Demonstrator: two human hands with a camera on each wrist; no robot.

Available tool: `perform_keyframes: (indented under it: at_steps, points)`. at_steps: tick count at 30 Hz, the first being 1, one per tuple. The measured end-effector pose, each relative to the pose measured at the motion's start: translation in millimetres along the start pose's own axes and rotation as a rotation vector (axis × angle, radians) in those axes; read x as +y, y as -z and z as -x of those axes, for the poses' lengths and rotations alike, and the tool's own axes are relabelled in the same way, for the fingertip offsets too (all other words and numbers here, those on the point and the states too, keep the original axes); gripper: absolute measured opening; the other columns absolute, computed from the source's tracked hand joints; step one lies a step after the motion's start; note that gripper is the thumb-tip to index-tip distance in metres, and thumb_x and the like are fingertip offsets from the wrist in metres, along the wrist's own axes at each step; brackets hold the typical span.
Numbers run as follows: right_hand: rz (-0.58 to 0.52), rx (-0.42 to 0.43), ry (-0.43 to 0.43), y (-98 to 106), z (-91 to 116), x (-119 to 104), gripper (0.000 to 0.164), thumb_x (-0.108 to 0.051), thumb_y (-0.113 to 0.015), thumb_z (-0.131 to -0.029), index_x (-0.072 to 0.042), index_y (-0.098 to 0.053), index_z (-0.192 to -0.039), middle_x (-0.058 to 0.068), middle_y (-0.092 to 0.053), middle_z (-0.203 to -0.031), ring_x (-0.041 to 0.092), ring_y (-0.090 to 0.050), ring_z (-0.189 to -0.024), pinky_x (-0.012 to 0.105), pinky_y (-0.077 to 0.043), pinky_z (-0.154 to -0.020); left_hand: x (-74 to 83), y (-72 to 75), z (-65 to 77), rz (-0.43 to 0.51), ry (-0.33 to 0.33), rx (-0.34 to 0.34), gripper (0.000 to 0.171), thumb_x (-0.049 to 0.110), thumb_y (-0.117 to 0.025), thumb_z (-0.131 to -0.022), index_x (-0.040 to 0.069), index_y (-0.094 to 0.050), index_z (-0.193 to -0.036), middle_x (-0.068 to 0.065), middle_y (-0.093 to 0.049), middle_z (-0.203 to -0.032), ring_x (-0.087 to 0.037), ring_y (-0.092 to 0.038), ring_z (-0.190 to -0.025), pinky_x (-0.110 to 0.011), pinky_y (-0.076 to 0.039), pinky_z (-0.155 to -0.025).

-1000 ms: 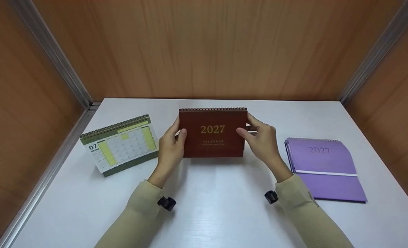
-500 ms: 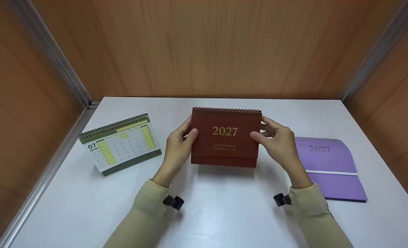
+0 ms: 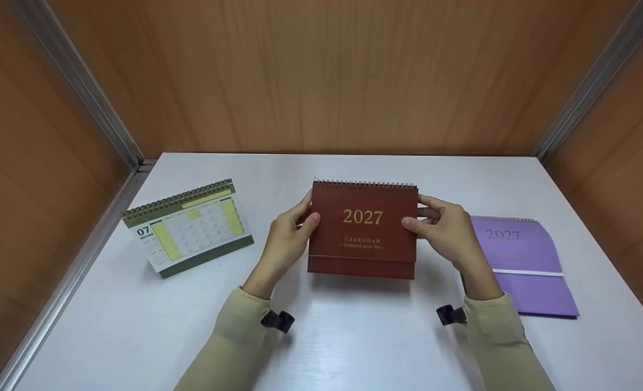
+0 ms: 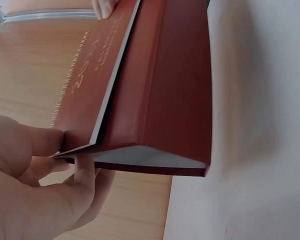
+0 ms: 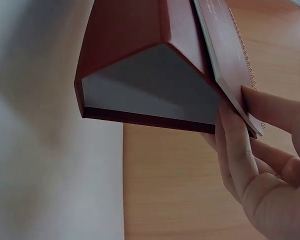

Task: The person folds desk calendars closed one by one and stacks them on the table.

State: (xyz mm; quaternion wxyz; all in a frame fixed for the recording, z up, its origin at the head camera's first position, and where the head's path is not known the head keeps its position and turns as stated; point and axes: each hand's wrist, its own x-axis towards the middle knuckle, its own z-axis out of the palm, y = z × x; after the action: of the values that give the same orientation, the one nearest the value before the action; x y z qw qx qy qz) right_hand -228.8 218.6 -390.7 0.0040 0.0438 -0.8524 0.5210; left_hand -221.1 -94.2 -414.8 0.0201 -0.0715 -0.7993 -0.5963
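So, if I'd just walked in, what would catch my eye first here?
Most likely the red calendar with gold 2027 lettering, held above the white table between the left hand and the right hand, near the middle of the head view. Next come the green-and-white calendar set askew on the left and the purple calendar on the right, partly hidden by the right arm.

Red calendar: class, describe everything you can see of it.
The red calendar has a smooth, stiff-looking cover with gold lettering ("2027", "CALENDAR" and a smaller line) and a wire spiral along its top edge. Its folded stand is open at the ends, pale inside. Cover closed and front sloping back, it is held above the white table, the left grip and right grip at its sides, thumbs on the cover.
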Motion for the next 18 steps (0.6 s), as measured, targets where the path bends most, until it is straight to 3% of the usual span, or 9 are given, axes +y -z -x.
perform_keyframes:
  at_steps: [9,18]
  points:
    - [-0.060,-0.065,-0.048,4,1,7,0.074,-0.015,-0.080,-0.096,0.006,-0.044,-0.157,0.029,-0.069,-0.132,0.022,-0.079,-0.096,0.029,-0.064,-0.083,-2.4,-5.1,-0.1,-0.075,0.027,-0.072,0.060,0.023,-0.056,-0.112,0.013,-0.034,-0.166,-0.015,-0.057,-0.154,-0.031,-0.056,-0.141,-0.049,-0.044,-0.119]
    - [-0.065,-0.095,-0.079,0,-3,16,0.074,-0.014,-0.079,-0.097,0.007,-0.043,-0.158,0.032,-0.067,-0.133,0.022,-0.079,-0.097,0.030,-0.064,-0.084,-11.2,-8.5,-2.5,-0.039,0.075,-0.089,0.060,0.021,-0.056,-0.111,0.013,-0.034,-0.167,-0.015,-0.062,-0.149,-0.031,-0.055,-0.141,-0.049,-0.044,-0.119]
